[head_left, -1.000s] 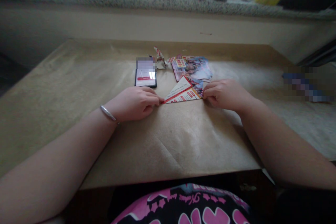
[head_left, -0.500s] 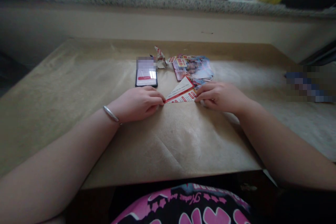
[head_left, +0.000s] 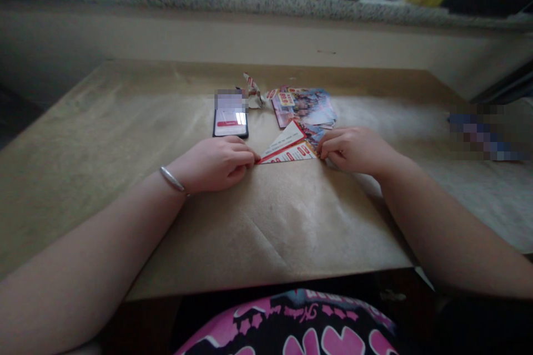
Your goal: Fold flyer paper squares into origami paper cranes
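Note:
A printed paper sheet (head_left: 287, 147), folded into a pointed triangular shape with red and white flaps, lies on the table before me. At its narrow left tip, my left hand (head_left: 219, 163) pinches the paper with closed fingers. On the wider right end, my right hand (head_left: 353, 150) has its fingers pressed together at the paper's lower edge. Just beyond the paper is a stack of colourful printed leaflets (head_left: 306, 108), partly overlapped by the folded sheet. A phone (head_left: 230, 119) with a lit screen lies beyond my left hand.
A crumpled paper strip (head_left: 255, 95) sits between phone and leaflets. The tan-covered table (head_left: 200, 244) ends at a wall under a stone windowsill (head_left: 175, 1) holding jars and bottles. A blurred, colourful item (head_left: 485, 136) lies at the far right.
My right hand has slid slightly right along the folded paper's lower edge, exposing more of the printed flap. My left hand stays at the pointed tip.

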Tool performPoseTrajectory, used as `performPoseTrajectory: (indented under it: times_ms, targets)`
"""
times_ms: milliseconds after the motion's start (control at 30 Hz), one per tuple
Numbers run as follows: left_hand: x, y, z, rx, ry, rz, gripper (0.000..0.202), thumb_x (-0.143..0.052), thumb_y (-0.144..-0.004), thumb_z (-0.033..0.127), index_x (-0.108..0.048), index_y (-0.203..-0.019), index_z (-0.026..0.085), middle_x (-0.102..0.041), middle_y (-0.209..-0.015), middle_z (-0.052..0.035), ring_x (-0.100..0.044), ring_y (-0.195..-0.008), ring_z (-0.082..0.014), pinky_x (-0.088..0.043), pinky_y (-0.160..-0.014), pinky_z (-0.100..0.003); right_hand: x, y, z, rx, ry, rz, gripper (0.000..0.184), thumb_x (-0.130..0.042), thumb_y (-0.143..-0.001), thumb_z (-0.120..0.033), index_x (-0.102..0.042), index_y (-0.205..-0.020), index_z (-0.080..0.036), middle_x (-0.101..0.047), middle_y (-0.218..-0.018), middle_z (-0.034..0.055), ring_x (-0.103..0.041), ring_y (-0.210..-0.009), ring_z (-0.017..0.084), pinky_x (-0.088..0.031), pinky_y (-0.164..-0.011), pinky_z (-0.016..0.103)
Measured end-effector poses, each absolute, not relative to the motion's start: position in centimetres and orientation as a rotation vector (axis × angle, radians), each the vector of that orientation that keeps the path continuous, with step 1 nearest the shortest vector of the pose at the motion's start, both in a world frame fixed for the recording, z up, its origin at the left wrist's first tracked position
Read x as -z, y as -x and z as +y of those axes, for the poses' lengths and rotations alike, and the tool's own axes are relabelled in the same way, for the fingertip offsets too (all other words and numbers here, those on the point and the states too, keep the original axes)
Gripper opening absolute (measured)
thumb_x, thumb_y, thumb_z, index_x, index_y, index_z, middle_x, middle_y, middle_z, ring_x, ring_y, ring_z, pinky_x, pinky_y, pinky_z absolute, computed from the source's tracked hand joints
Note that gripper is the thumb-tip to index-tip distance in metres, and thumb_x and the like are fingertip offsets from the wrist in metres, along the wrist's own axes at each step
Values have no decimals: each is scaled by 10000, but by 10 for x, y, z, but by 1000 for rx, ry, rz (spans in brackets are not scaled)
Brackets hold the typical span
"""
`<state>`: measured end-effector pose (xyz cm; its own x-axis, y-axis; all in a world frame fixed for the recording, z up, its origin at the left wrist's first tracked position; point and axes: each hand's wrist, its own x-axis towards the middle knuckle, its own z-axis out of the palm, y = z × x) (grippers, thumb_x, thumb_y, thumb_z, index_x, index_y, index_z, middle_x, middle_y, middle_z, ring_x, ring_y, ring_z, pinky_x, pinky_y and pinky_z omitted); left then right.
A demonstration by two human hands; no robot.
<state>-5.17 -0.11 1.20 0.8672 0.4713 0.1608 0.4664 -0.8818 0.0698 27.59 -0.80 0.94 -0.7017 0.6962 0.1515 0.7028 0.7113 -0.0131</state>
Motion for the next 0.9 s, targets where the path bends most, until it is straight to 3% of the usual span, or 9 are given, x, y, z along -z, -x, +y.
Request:
performPoseTrajectory:
  times_ms: [100, 233, 333, 467, 667, 800, 900]
  targets:
    - [-11, 51, 0, -277, -3019, 719, 236, -466, -858, 178, -697, -902, 204, -726, -1034, -48, -646, -996, -193, -535, -851, -303, -7, -272, -10, 93, 1322, -2674, 270, -451, -795, -143, -701, -720, -208, -735, -886, 36, -651, -783, 171, -422, -642, 277]
    - [-11, 50, -1, -293, -3068, 705, 248, -444, -878, 185, -691, -895, 189, -718, -1016, -67, -651, -975, -197, -531, -828, -304, -6, -261, -14, -3, 1487, -2526, 211, -506, -832, -247, -692, -918, -198, -718, -899, 53, -639, -774, 188, -444, -672, 291]
    - [-12, 47, -5, -301, -3077, 698, 258, -434, -887, 193, -692, -900, 182, -707, -947, -69, -648, -898, -189, -520, -770, -286, -5, -251, -17, -11, 1505, -2506, 286, -548, -850, -343, -662, -1059, -185, -708, -986, 82, -641, -853, 224, -468, -716, 319]
    - [-10, 45, -9, -358, -2945, 690, 246, -447, -903, 214, -691, -919, 190, -682, -877, -50, -628, -800, -150, -493, -706, -239, -1, -246, -15, -88, 1343, -2537, 360, -528, -887, -301, -601, -1227, -206, -695, -1075, 81, -629, -937, 235, -482, -836, 357]
    - [-1, 44, -4, -444, -2842, 753, 259, -446, -929, 241, -677, -1029, 182, -674, -955, -73, -619, -901, -160, -508, -795, -254, 9, -248, -8, -135, 1250, -2502, 383, -513, -884, -205, -586, -1260, -199, -677, -1148, 97, -605, -1037, 261, -471, -935, 407]
    - [1, 43, -1, -487, -2929, 720, 245, -475, -934, 278, -673, -1023, 163, -656, -1018, -92, -595, -973, -190, -511, -880, -317, 12, -247, -4, -92, 1199, -2514, 378, -454, -909, -169, -592, -1259, -206, -670, -1177, 100, -591, -1080, 268, -459, -962, 425]
    - [0, 45, 0, -462, -3011, 676, 254, -518, -920, 292, -661, -1096, 174, -645, -1142, -99, -557, -1127, -231, -475, -1002, -384, 14, -245, -3, -83, 1187, -2511, 384, -437, -911, -150, -592, -1259, -197, -674, -1172, 110, -598, -1065, 265, -464, -951, 432]
